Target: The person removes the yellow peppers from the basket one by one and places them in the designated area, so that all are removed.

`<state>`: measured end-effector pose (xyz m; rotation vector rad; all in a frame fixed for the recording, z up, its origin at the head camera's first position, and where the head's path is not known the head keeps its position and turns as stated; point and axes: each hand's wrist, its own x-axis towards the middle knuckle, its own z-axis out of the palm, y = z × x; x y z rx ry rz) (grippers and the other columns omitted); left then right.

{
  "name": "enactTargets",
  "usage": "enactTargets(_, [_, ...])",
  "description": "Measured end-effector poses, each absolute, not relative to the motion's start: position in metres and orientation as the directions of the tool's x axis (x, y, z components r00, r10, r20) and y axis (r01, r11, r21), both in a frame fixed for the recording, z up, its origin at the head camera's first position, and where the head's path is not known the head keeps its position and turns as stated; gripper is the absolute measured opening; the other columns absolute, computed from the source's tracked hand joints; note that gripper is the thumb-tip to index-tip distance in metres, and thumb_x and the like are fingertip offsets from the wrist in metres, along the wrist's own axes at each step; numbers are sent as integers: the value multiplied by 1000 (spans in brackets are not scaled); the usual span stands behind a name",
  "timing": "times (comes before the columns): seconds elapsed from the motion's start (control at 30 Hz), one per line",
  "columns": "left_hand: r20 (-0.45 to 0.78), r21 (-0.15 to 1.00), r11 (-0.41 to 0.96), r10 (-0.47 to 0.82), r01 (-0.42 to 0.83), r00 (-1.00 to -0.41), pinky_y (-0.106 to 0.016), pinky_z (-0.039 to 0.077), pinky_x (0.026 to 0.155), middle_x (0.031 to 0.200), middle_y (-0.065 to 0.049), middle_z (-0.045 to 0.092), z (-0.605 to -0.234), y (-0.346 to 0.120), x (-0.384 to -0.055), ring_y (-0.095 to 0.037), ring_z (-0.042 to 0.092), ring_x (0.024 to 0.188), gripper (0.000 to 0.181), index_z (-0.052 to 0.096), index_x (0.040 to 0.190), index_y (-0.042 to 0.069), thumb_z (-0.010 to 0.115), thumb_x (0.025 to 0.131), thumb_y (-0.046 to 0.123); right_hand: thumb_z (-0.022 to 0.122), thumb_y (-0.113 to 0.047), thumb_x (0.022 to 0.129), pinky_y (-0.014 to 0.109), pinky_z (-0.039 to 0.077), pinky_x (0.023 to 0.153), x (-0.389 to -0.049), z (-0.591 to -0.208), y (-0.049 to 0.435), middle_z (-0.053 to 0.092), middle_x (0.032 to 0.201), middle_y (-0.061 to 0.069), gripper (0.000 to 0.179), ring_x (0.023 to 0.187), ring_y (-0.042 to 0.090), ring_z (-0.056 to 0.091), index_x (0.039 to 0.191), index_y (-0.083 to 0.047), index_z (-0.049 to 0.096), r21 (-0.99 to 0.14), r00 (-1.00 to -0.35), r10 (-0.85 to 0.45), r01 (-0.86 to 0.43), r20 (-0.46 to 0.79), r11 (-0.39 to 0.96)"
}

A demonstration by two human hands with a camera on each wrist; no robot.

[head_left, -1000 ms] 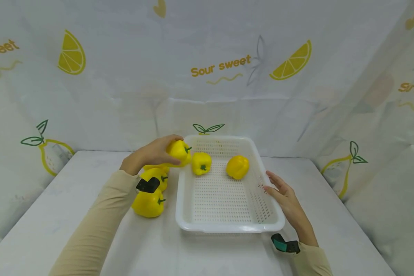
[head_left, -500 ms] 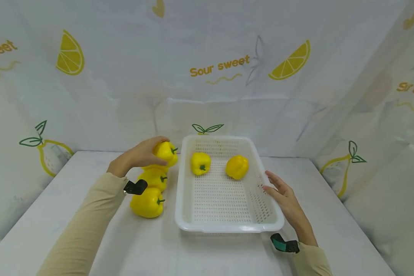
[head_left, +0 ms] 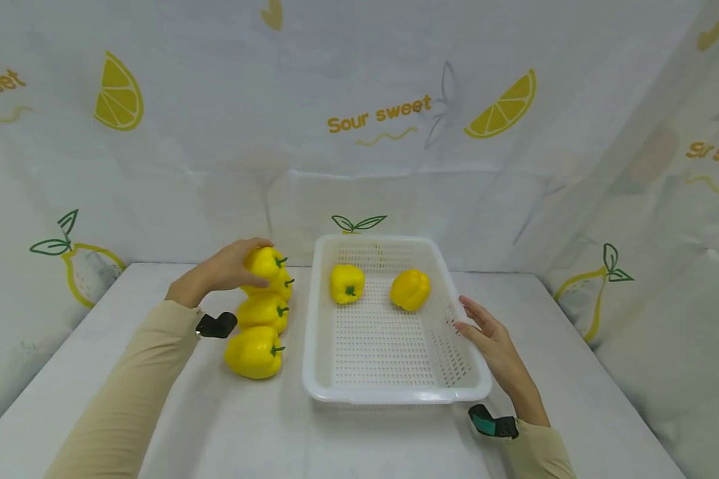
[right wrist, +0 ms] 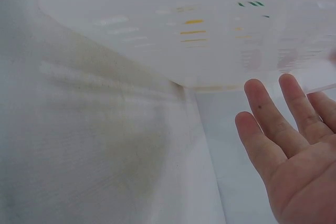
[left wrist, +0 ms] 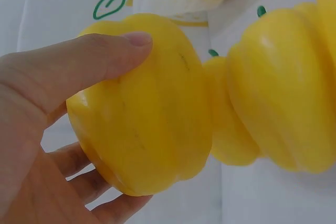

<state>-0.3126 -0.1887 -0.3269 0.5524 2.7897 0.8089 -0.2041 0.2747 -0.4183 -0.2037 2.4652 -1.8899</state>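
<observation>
My left hand (head_left: 220,269) holds a yellow bell pepper (head_left: 263,262) at the back of a row of similar peppers, left of the white basket (head_left: 389,396). In the left wrist view the thumb lies across the near side of this bell pepper (left wrist: 149,114), with fingers around its far side. Two peppers sit inside the basket, one at the left (head_left: 347,285) and another nearer the middle (head_left: 410,290). At the basket's right rim is my right hand (head_left: 498,346); the right wrist view shows its fingers (right wrist: 273,124) straight, close to the outer wall.
Three more yellow peppers line up toward me on the white table: the rear one (head_left: 284,285) partly hidden, then a middle one (head_left: 262,313) and a front one (head_left: 254,352). A white lemon-print sheet (head_left: 228,133) hangs behind the table.
My left hand has carried its bell pepper leftward, from the basket's left rim to the back of the pepper row. The right hand and the basket stay where they were.
</observation>
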Motion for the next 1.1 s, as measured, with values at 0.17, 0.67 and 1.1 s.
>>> enactTargets(0.17, [-67, 535, 793, 384, 291, -921, -65, 35, 111, 149, -28, 38, -328, -200, -314, -45, 40, 131, 75, 34, 150, 2, 73, 88, 21, 51, -24, 104, 27, 60, 80, -205, -418, 275, 30, 155, 21, 65, 100, 9, 67, 158, -8, 19, -964, -990, -127, -94, 64, 248])
enactTargets(0.67, [-74, 533, 812, 324, 237, -943, -68, 31, 110, 152, -33, 31, -327, -224, -317, -50, 36, 133, 77, 29, 150, 0, 71, 89, 15, 52, -25, 104, 28, 60, 80, -204, -419, 275, 28, 156, 21, 65, 99, 8, 68, 158, -9, 19, -964, -991, -118, -87, 59, 251])
enactTargets(1.1, [-30, 495, 827, 321, 265, -947, -69, 32, 108, 146, -37, 34, -336, -243, -320, -53, 35, 130, 73, 33, 147, -6, 72, 87, 8, 52, -24, 104, 26, 60, 81, -205, -419, 274, 27, 158, 23, 65, 100, 7, 67, 158, -7, 20, -963, -990, -119, -98, 70, 249])
